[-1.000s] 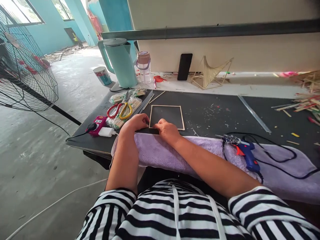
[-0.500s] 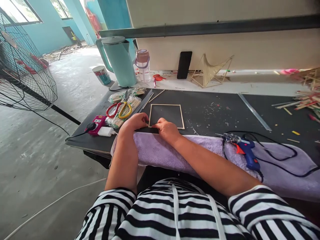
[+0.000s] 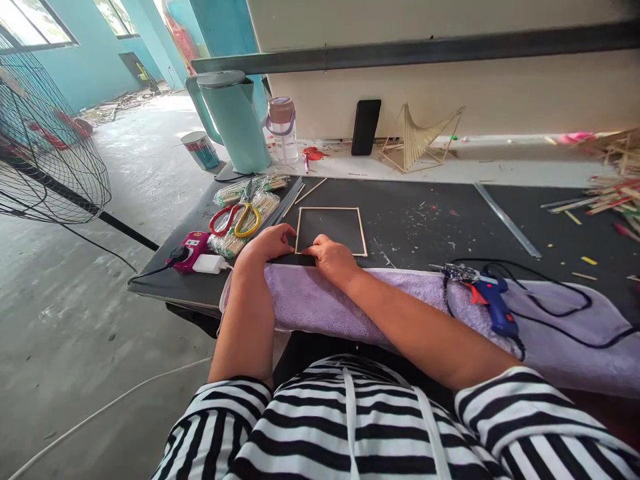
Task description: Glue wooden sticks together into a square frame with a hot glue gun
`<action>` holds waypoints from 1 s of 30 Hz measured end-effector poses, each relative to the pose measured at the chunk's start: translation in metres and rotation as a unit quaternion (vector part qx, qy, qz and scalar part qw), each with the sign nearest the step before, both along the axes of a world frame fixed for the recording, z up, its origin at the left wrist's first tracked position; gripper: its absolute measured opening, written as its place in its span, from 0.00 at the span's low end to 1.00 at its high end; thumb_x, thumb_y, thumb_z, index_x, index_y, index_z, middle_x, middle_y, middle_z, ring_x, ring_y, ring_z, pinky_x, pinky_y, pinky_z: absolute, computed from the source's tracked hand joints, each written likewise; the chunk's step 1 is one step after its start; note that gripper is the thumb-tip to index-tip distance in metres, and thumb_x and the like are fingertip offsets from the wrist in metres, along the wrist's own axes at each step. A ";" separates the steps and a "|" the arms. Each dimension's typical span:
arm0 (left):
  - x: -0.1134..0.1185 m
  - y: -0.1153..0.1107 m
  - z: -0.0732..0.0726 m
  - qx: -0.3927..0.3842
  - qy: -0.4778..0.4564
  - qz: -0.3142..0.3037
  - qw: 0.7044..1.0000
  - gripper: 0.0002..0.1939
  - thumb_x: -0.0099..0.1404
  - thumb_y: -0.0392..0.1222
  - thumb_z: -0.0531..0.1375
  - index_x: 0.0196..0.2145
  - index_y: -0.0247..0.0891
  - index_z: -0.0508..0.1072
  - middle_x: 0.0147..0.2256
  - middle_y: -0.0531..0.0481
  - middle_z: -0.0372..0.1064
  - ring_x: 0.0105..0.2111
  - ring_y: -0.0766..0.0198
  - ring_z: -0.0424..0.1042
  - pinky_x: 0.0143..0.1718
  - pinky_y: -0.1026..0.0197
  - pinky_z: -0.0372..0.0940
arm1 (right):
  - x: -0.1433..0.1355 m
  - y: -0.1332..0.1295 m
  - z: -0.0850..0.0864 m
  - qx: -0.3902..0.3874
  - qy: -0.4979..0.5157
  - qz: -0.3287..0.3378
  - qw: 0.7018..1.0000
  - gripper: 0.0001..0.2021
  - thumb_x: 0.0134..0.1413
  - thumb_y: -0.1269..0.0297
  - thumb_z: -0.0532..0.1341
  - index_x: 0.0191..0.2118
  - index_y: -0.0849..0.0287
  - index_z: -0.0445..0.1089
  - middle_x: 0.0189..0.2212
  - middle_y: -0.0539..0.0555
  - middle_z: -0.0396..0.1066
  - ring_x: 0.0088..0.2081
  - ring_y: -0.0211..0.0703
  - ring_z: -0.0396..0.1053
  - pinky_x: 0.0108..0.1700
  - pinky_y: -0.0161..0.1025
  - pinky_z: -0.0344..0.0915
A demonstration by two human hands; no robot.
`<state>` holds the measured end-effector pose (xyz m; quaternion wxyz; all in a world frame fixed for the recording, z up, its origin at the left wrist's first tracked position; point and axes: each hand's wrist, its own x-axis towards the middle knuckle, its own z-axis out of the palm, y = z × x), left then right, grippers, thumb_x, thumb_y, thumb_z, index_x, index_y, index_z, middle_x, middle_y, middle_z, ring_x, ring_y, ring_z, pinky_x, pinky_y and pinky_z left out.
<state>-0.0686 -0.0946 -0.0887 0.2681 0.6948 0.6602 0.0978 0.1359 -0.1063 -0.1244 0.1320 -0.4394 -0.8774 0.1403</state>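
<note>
At the near-left corner of a square stick frame [image 3: 329, 209], which lies flat on the black tabletop [image 3: 415, 227], both hands work close together. Very little has changed over the last second: the camera view has drifted slightly, the frame lies the same way on the tabletop, and the right hand [image 3: 334, 259] has its tips perhaps a touch nearer the corner than before. That near-stillness suggests careful holding or adjusting at this one joint, with the rest of the frame left alone. The right hand's fingers are bunched and curled over the near stick, hiding part of it; whether they pinch it or only press it down, I cannot tell. The left hand [image 3: 270, 243] is curled just outside the left stick, its fingertips close against it, but too small to show whether they grip. The other three corners show uncovered and look joined. Beyond the left hand, scissors [image 3: 248, 202] rest on wrapped stick bundles [image 3: 227, 247]. Off to the right, a blue hot glue gun [image 3: 499, 312] lies on the purple towel [image 3: 325, 300], well apart from both hands.
</note>
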 end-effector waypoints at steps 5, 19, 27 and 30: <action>0.000 0.001 -0.002 0.001 0.002 0.002 1.000 0.26 0.55 0.35 0.64 0.53 0.37 0.73 0.26 0.57 0.66 0.25 0.67 0.66 0.26 0.66 0.59 | 0.000 0.000 0.000 -0.006 -0.009 0.001 1.000 0.19 0.66 0.66 0.52 0.50 0.43 0.79 0.47 0.50 0.72 0.38 0.39 0.71 0.37 0.35 0.59; -0.002 0.003 -0.004 0.003 0.008 -0.008 1.000 0.28 0.55 0.37 0.64 0.55 0.37 0.73 0.26 0.56 0.68 0.25 0.66 0.66 0.27 0.65 0.60 | 0.000 -0.001 0.003 -0.007 -0.019 0.001 1.000 0.19 0.66 0.65 0.51 0.49 0.43 0.79 0.48 0.50 0.72 0.39 0.40 0.72 0.37 0.35 0.59; -0.001 0.003 -0.003 0.006 0.005 -0.009 1.000 0.28 0.54 0.37 0.64 0.54 0.39 0.73 0.24 0.58 0.65 0.24 0.67 0.65 0.26 0.65 0.58 | 0.000 0.000 0.001 -0.010 -0.020 0.002 1.000 0.18 0.66 0.65 0.52 0.50 0.43 0.78 0.49 0.50 0.72 0.40 0.40 0.72 0.38 0.35 0.60; 0.000 0.002 -0.001 0.002 0.006 -0.006 1.000 0.28 0.54 0.37 0.64 0.54 0.38 0.73 0.25 0.57 0.67 0.25 0.66 0.66 0.26 0.65 0.59 | 0.000 0.000 0.001 -0.008 -0.022 0.000 1.000 0.19 0.66 0.65 0.52 0.49 0.43 0.79 0.49 0.50 0.72 0.40 0.40 0.72 0.38 0.35 0.60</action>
